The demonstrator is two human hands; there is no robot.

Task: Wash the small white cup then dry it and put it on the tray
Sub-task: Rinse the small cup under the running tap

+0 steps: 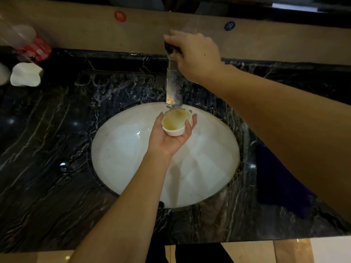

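Note:
The small white cup (175, 123) rests in the palm of my left hand (169, 136), held directly under the spout of the chrome tap (174, 86) above the white sink basin (121, 154). The cup's inside looks yellowish and wet. My right hand (195, 54) is closed around the tap's dark handle at the back of the counter. No tray is in view.
Black marble counter (47, 168) surrounds the basin. A dark purple cloth (279, 179) lies on the counter to the right. A crumpled white object (25, 74) and a plastic bottle with a red label (32, 46) sit at the far left. Red and blue round stickers mark the back wall.

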